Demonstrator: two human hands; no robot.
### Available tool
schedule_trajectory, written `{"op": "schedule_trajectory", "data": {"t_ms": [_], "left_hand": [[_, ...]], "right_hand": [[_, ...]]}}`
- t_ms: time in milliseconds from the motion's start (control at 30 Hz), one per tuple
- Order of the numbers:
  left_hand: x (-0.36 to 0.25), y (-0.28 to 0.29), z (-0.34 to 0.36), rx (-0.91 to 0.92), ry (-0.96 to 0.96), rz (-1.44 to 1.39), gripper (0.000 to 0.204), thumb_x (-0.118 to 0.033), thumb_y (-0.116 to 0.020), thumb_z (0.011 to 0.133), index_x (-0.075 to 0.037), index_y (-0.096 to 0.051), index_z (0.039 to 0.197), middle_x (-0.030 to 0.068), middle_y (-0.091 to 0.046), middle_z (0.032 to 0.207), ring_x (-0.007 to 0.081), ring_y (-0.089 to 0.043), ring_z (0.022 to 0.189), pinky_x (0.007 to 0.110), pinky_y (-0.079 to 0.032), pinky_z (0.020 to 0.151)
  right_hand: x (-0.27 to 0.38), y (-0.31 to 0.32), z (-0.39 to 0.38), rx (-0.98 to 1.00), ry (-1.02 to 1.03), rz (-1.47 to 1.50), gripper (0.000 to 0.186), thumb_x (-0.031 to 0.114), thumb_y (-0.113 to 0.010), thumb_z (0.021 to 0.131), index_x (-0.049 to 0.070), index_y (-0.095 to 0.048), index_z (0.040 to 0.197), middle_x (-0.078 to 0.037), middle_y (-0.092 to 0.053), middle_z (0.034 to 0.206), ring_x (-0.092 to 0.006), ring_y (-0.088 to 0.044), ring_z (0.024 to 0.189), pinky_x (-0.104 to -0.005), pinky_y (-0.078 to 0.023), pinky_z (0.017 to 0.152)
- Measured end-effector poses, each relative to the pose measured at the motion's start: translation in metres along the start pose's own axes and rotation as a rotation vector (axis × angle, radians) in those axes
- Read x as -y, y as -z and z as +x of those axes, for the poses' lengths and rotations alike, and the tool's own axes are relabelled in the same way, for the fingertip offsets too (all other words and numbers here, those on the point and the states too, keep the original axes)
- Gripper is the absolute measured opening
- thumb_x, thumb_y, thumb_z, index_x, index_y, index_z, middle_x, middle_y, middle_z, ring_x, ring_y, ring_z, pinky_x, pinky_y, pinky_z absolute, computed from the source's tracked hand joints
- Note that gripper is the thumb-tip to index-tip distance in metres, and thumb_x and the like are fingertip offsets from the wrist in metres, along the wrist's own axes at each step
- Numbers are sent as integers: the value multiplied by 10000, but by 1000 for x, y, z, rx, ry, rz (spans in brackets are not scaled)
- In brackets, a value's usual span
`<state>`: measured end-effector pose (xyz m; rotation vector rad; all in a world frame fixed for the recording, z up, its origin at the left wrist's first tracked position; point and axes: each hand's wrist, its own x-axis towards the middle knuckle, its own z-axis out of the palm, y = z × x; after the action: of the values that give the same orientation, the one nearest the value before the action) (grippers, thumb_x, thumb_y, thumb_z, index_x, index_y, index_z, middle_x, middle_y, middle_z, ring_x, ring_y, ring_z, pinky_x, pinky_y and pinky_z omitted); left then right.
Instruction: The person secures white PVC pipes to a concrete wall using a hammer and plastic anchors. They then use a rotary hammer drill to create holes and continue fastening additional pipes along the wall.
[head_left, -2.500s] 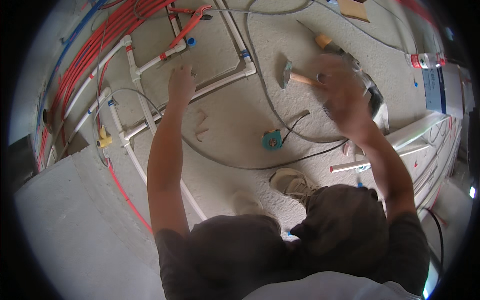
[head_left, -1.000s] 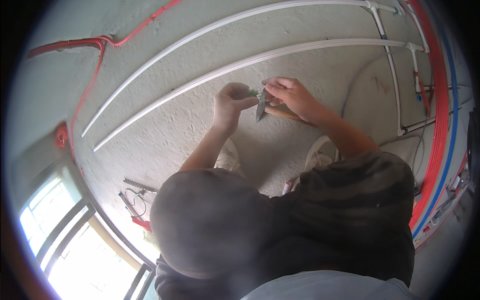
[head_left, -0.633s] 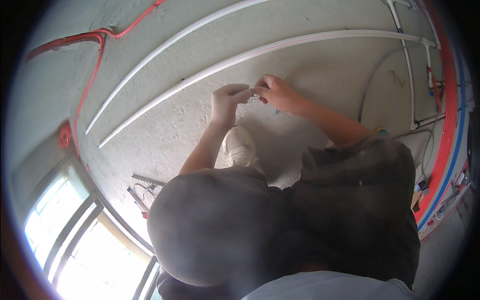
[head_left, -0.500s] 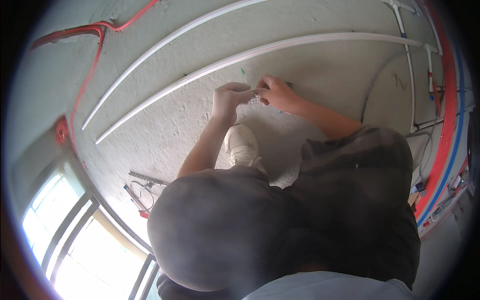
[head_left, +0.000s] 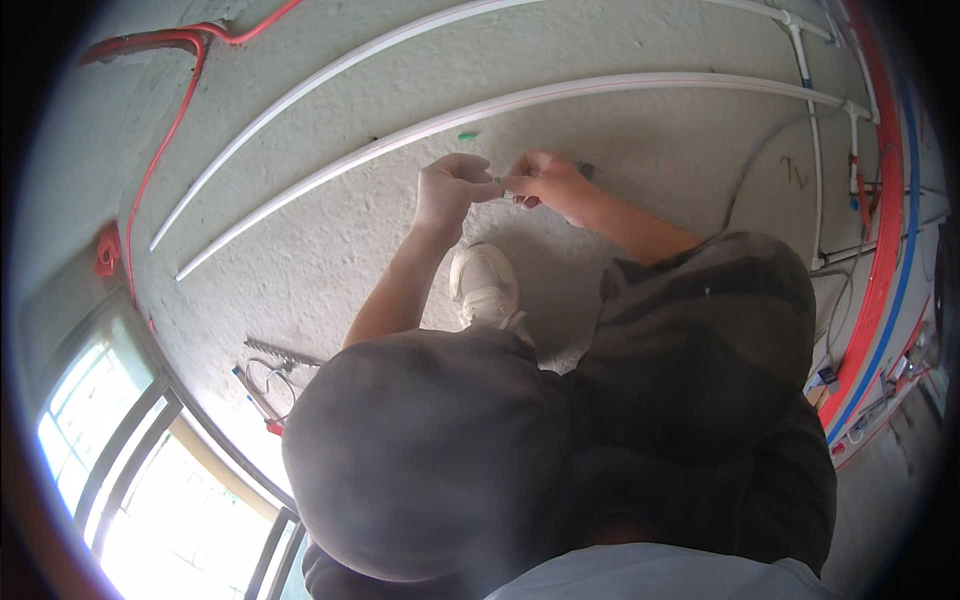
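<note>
L hand (head_left: 452, 190) and R hand (head_left: 543, 180) both pinched shut on small thin part (head_left: 503, 183) between them, just below lower white pipe (head_left: 500, 104), over concrete floor (head_left: 330, 240) mid-area

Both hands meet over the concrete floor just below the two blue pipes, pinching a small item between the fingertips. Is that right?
Not quite: the head view shows the two pipes above the hands are white, not blue. The left hand and right hand do meet over the concrete floor, pinching a small item between fingertips.
</note>
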<state>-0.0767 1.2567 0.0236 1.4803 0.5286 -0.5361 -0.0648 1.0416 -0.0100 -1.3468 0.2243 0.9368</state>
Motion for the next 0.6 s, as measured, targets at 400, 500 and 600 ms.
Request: {"op": "schedule_trajectory", "data": {"t_ms": [400,500,600], "left_hand": [[13,8,1,-38,99,-52,318,43,-836,763,97,-725,1056,139,-721,916,213,-702,815,326,-560,724],[5,7,-2,-47,76,-54,292,9,-860,769,80,-745,1028,128,-729,907,205,-702,817,328,-565,724],[4,9,-1,86,21,38,305,-62,-913,769,60,-765,1007,103,-736,908,179,-695,822,316,-565,728]], "right_hand": [[-19,-12,8,24,74,-33,218,199,-734,1048,5,-650,1098,-68,-683,925,-135,-652,800,-324,-541,702],[-1,-15,-3,35,44,-15,263,203,-781,1011,8,-655,1134,-82,-692,959,-144,-665,837,-326,-548,723],[-12,-9,0,-1,52,22,303,214,-828,968,17,-667,1133,-76,-703,946,-149,-674,811,-336,-554,704]]}}
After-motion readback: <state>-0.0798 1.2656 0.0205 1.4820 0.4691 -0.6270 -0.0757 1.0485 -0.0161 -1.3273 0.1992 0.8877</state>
